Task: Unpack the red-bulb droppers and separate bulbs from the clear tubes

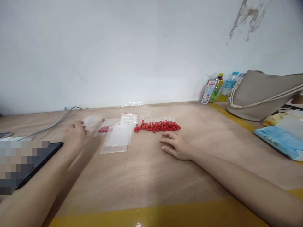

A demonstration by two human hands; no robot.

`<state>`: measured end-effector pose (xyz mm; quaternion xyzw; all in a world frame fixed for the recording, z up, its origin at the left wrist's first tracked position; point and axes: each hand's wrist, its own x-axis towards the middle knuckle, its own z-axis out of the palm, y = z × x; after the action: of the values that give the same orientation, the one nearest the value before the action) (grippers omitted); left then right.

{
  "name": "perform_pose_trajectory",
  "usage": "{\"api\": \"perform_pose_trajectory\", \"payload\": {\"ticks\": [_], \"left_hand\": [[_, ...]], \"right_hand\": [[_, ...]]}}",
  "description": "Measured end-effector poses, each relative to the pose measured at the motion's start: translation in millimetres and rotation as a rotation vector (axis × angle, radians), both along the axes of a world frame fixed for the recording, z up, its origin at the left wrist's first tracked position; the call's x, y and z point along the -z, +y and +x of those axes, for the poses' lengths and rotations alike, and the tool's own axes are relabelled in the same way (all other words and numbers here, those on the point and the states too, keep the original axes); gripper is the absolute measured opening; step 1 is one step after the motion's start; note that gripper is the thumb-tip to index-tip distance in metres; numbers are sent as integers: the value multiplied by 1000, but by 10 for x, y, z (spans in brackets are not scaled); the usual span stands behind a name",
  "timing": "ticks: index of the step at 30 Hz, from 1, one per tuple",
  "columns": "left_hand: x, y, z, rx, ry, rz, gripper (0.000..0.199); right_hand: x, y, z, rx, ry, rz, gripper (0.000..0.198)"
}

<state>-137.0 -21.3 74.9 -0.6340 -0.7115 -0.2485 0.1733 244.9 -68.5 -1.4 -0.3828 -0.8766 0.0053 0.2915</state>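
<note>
Red-tipped sticks (163, 126) lie at your twelve o'clock; your right hand (178, 146), at one, is relaxed and empty. Your left hand (75, 136), at ten, nears a plastic bag (92, 121); its grip I can't tell.

The brown-covered table (142, 179) bears red-tipped sticks (163, 126), clear plastic bags (118, 137), bottles (227, 90) and a grey handbag (267, 91).

The left hand (77, 134) is partly covering a red item (83, 126), leaving the grip unclear. Pixelation is masking part of the black device (47, 156). The right edge is cutting off 2 items: the grey bag (265, 93) and the blue packet (276, 142). Blur is obscuring the pale sticks (153, 120). Carton (209, 92) fine print is appearing too small for reading.
</note>
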Motion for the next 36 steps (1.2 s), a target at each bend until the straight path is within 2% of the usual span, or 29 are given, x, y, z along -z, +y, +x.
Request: {"api": "perform_pose_trajectory", "payload": {"ticks": [1, 2, 5, 7, 9, 13, 16, 18, 20, 23, 26, 28, 31, 36], "left_hand": [[-44, -52, 115, 39, 27, 39, 34], [-69, -109, 253, 140, 47, 36, 35], [-19, -286, 761, 646, 71, -67, 30], [87, -375, 1102, 909, 130, -185, 31], [208, -416, 1375, 1055, 147, -244, 31], [386, -390, 1623, 1183, 79, -314, 34], [445, -374, 1603, 1163, -75, -299, 46], [476, -378, 1555, 1061, -230, -262, 50], [509, -375, 1513, 928, -446, -273, 44], [537, -347, 1490, 769, -811, -405, 42], [494, -333, 1503, 606, -1063, -525, 51], [432, -347, 1512, 538, -1169, -606, 55], [346, -381, 1511, 534, -1223, -723, 58], [325, -374, 1506, 511, -1295, -780, 65]], "right_hand": [[-3, -1, -2, -2, 12, 16, 33], [-8, -3, -4, 0, 32, 34, 34], [-26, -9, -8, 24, 161, 113, 40], [-38, -17, -10, 32, 244, 172, 41], [-46, -30, -15, 14, 253, 206, 38], [-32, -49, -37, -85, 125, 165, 31], [1, -38, -51, -112, 75, 93, 35], [20, -25, -53, -106, 67, 46, 34], [28, -15, -51, -98, 63, 17, 34], [22, -13, -50, -92, 65, 5, 34], [14, -18, -56, -84, 64, -14, 32], [15, -22, -61, -63, 60, -24, 33], [20, -28, -65, -19, 57, -21, 36], [15, -33, -66, 47, 34, 4, 35]]}}
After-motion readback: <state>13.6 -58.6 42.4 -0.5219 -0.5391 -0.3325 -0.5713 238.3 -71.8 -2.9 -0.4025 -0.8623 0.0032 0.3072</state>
